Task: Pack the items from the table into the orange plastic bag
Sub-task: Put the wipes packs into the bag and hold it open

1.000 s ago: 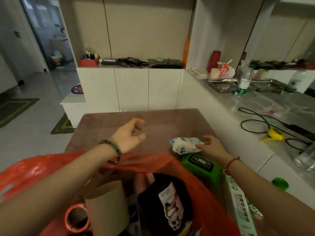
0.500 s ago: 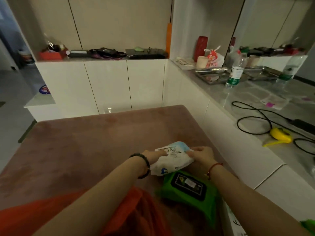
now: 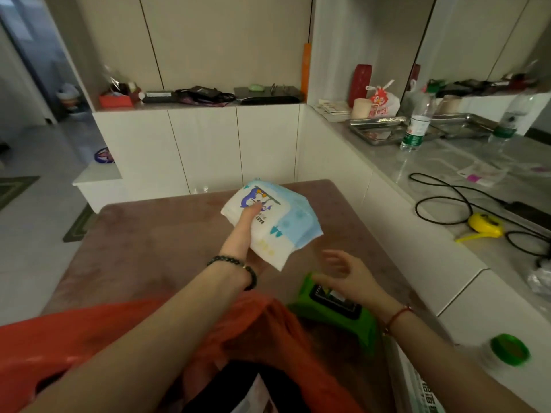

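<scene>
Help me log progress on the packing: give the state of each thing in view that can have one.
white and blue pack: lifted off the table, in the left hand's grip.
right hand: open, fingers spread over the green pack.
green pack: lying on the table, not yet bagged.
orange plastic bag: mouth open, items already inside.
water bottle: upright on the counter.

Bare forearms without sleeves, dark green round-beaded bracelet (image 3: pixel 238 268) just behind the left hand (image 3: pixel 238 234), thin red string bracelet (image 3: pixel 395 318) just behind the right hand (image 3: pixel 348 277)
</scene>
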